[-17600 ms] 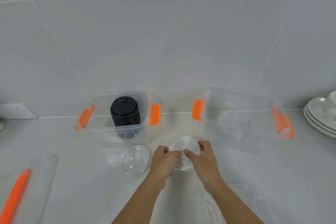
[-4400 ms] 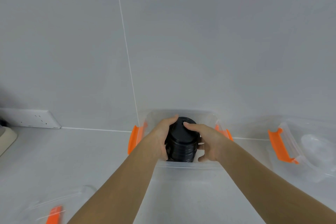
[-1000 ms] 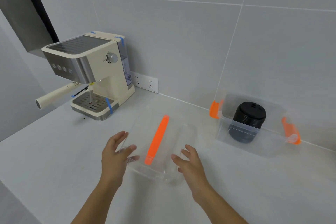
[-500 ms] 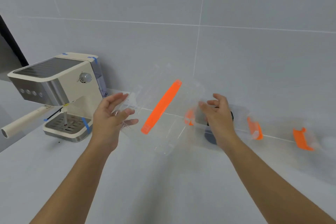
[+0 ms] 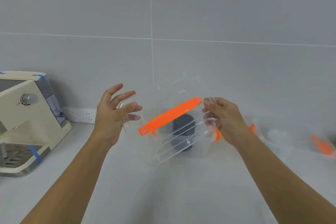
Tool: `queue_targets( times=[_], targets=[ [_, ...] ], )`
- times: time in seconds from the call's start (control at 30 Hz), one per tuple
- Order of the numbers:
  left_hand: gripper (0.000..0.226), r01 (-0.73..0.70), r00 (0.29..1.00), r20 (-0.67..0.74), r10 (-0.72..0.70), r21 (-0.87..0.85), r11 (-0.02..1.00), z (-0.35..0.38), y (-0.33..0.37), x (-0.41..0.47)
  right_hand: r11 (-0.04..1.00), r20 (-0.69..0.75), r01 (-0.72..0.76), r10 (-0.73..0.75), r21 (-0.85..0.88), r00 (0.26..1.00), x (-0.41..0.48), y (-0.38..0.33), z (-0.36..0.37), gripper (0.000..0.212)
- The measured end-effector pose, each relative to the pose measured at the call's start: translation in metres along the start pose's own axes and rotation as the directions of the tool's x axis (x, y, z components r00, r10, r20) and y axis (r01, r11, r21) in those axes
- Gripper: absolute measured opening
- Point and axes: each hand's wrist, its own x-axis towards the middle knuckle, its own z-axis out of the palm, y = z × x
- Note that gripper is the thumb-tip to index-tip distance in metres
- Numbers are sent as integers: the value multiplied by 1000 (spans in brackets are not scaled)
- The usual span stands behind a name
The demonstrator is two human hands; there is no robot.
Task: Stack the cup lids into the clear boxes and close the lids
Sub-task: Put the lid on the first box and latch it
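I hold a clear box lid (image 5: 169,100) with an orange handle strip (image 5: 170,115) in the air, tilted, between both hands. My left hand (image 5: 114,112) grips its left end and my right hand (image 5: 222,118) grips its right end. Behind and below the lid stands a clear box (image 5: 200,149) with orange latches. A stack of black cup lids (image 5: 182,132) sits in that box, seen through the lid. A second clear box (image 5: 291,142) with orange latches is blurred at the right; its contents are unclear.
A cream espresso machine (image 5: 27,118) stands at the left on the white counter (image 5: 163,196). A wall socket strip (image 5: 81,115) sits low on the grey tiled wall behind it.
The view has swung right, so the espresso machine now sits at the left edge. Both hands have carried the clear lid right, over the box with the black lids.
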Motion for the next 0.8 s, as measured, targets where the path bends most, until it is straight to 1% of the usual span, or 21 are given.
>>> queue_targets(
  times=[0.07, 0.17, 0.2, 0.3, 0.47, 0.53, 0.6, 0.63, 0.7, 0.8],
  targets=[
    [55, 49, 998, -45, -53, -102, 994, 11, -6, 4, 994, -78, 13, -5, 108, 997, 1, 1, -5, 8],
    [41, 141, 985, -72, -157, -195, 971, 21, -16, 10, 972, -185, 20, 24, 233, 982, 3, 3, -10, 15],
    [40, 163, 981, -75, -180, -188, 968, 22, -19, 11, 965, -219, 20, 39, 260, 975, 5, 4, -11, 17],
    [52, 183, 980, -66, -188, -81, 980, 26, -31, 9, 960, -291, 7, 78, 279, 953, 12, 10, -17, 21],
    [67, 239, 967, 80, -244, 64, 969, 33, -58, 7, 957, -334, -69, 165, 281, 928, 25, 34, -17, 23],
    [63, 266, 956, 95, -278, 123, 956, 34, -71, 12, 961, -345, -96, 185, 260, 920, 33, 45, -15, 22],
    [60, 302, 943, 91, -320, 168, 938, 32, -82, 18, 968, -363, -118, 194, 221, 911, 41, 54, -12, 8],
    [61, 320, 937, 84, -339, 182, 930, 31, -87, 23, 977, -380, -124, 183, 175, 907, 45, 58, -11, 10],
    [64, 348, 927, 74, -369, 205, 915, 29, -97, 30, 991, -404, -128, 131, 34, 905, 52, 67, -11, 28],
    [69, 366, 915, 85, -395, 240, 899, 29, -113, 38, 972, -411, -131, 40, -196, 911, 58, 82, -13, 38]
  ],
)
